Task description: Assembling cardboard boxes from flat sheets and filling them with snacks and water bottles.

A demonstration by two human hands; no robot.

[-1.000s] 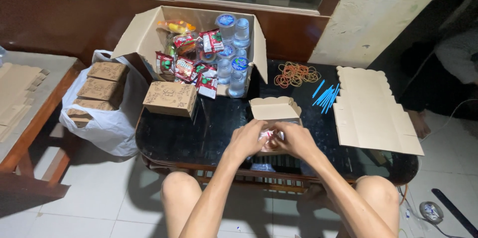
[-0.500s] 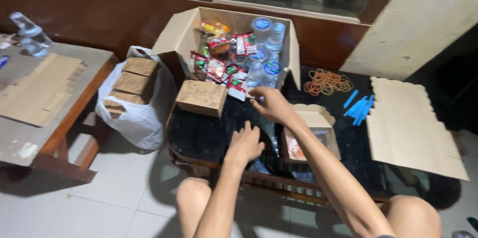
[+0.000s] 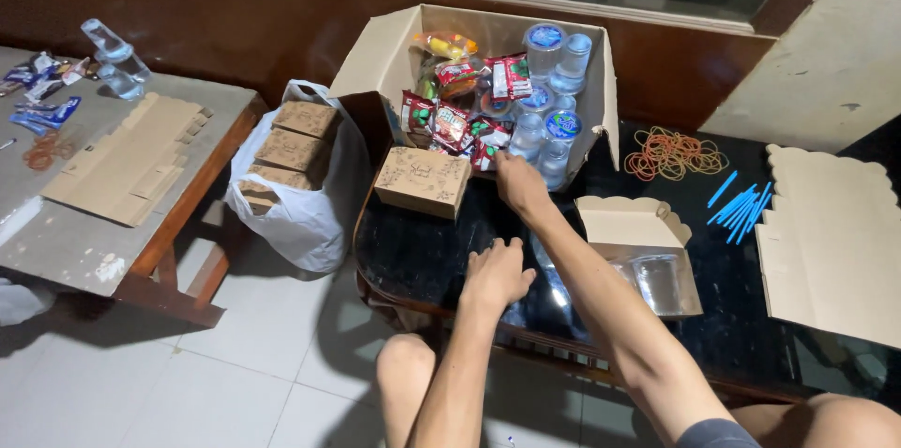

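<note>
While the left hand [image 3: 496,272] lies flat and empty on the table [image 3: 422,251], the right hand [image 3: 518,183] reaches, fingers loosely spread, to the snack packets [image 3: 455,124] in the carton [image 3: 389,54]. It looks like the fetching step for the open box [image 3: 638,242]; next comes a firm pinch on one packet.

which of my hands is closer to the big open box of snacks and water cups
Right. Your right hand reaches up to the front edge of the big open box, fingertips at the red snack packets. Your left hand lies flat on the dark glass table, nearer your knees.
</note>
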